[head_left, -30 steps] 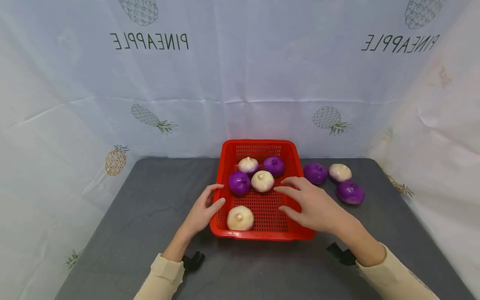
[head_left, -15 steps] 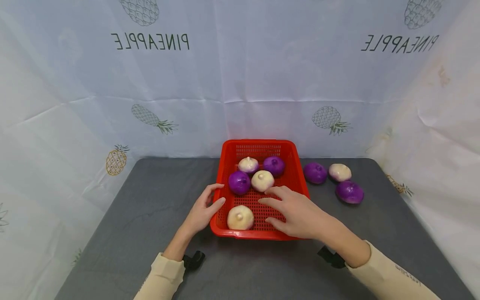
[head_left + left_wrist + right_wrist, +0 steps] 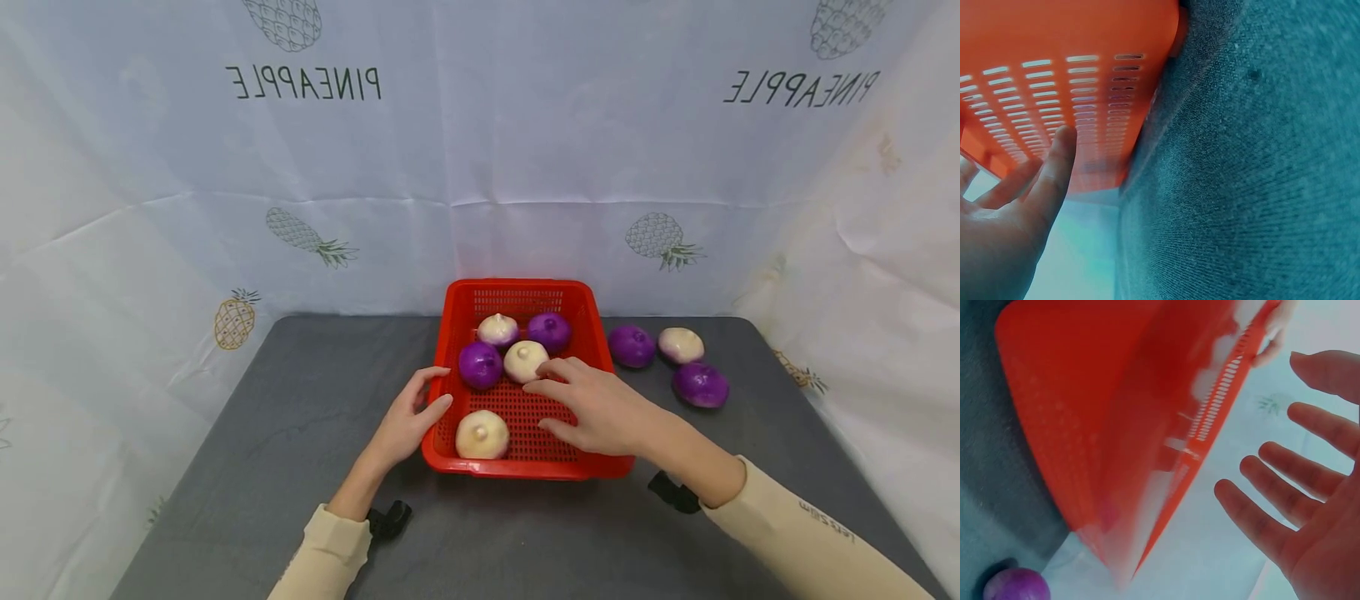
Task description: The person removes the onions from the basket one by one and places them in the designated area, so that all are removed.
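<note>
A red plastic basket (image 3: pixel 528 471) with slotted walls stands mid-table, holding several purple-and-white turnips. One white-side-up turnip (image 3: pixel 482 435) lies at its front left; another pale turnip (image 3: pixel 522 361) is grouped at the back with a purple-side-up turnip (image 3: pixel 480 365) and others. My left hand (image 3: pixel 397 429) rests at the basket's left rim, thumb and forefinger apart; in the left wrist view its fingers (image 3: pixel 1060 156) lie along the outer wall. Over the basket's right half hovers my right hand (image 3: pixel 600 408), fingers spread and holding nothing, partly covering the right rim.
To the right of the basket lie two purple-side-up turnips (image 3: pixel 701 385) and a pale turnip (image 3: pixel 681 345). A dark grey cloth (image 3: pixel 345 367) covers the table. Behind hangs a white curtain (image 3: pixel 517 158) printed with pineapples.
My right hand has shifted left over the basket, then slightly back up and right. My left hand has stayed at the rim, and the turnips lie where they were.
</note>
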{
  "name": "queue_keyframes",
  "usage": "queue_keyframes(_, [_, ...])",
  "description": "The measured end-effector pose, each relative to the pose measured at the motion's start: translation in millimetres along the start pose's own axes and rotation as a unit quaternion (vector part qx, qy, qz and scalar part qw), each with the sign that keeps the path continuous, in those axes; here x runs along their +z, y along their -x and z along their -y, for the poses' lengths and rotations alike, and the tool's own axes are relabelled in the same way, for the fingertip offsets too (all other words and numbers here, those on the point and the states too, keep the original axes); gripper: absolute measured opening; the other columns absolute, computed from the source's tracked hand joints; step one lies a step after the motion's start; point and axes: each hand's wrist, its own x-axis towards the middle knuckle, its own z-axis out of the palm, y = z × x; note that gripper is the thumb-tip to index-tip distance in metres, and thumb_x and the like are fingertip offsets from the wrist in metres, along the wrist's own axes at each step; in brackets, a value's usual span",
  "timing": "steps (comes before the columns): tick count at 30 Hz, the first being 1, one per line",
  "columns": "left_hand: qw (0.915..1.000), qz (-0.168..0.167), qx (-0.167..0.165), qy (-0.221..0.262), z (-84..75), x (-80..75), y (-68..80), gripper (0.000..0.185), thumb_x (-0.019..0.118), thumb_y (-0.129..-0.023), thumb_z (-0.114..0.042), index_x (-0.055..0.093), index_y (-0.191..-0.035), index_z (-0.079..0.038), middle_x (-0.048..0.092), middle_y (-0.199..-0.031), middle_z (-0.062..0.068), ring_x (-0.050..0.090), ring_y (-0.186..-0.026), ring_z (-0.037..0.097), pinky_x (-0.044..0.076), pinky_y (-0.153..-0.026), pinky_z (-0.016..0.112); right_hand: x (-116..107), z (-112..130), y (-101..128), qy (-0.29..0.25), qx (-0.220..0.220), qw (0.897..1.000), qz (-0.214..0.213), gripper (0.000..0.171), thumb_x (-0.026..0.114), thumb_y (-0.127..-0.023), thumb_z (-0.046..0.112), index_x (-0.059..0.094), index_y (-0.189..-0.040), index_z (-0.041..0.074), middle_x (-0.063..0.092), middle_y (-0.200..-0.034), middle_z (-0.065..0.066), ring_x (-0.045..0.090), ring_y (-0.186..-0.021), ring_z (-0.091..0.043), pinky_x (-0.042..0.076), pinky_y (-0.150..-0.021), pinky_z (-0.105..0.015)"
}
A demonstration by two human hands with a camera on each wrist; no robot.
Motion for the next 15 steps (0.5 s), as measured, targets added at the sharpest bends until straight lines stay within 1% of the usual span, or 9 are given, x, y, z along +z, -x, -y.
queue_keyframes(3, [1.0000,-0.001,-0.001,0.001,-0.2,-0.9,0.4,0.051,0.063,-0.101,-0.020,0.043,-0.147,-0.007,0.052,-0.141,0.023,0.059,-0.116,0.041,0.060,-0.085,0.043,-0.2,-6.3,-5.2,0.004,0.010,1.000,0.016,0.049,0.079,-0.088,0.030,0.065,-0.134,0.018,0.060,-0.131,-0.009,0.058,-0.112,-0.025,0.058,-0.088,-0.041])
queue_keyframes(6, [1.0000,0.000,0.001,0.003,0.2,-1.3,-0.1,0.051,0.063,-0.101,-0.019,0.043,-0.146,-0.007,0.051,-0.141,0.024,0.059,-0.116,0.041,0.060,-0.084,0.042,-1.9,-13.3,-11.2,0.009,0.022,0.999,0.030,0.047,0.077,-0.090,0.031,0.065,-0.133,0.018,0.059,-0.133,-0.009,0.058,-0.113,-0.026,0.058,-0.087,-0.042])
queue_keyframes(9, [1.0000,0.001,0.003,0.004,0.0,-1.5,-0.5,0.050,0.063,-0.101,-0.017,0.043,-0.146,-0.006,0.051,-0.141,0.024,0.060,-0.116,0.042,0.060,-0.084,0.041,-3.2,-20.7,-17.6,0.011,0.025,0.999,0.033,0.045,0.076,-0.090,0.030,0.066,-0.132,0.017,0.059,-0.133,-0.009,0.058,-0.113,-0.025,0.058,-0.087,-0.042])
queue_keyframes(15, [1.0000,0.000,0.002,0.005,-0.6,-0.9,-0.2,0.051,0.063,-0.101,-0.018,0.043,-0.146,-0.006,0.052,-0.141,0.024,0.060,-0.116,0.040,0.060,-0.085,0.041,1.9,-35.3,-29.7,0.000,0.036,0.998,0.045,0.050,0.078,-0.089,0.030,0.065,-0.135,0.014,0.059,-0.133,-0.011,0.057,-0.117,-0.027,0.057,-0.091,-0.046])
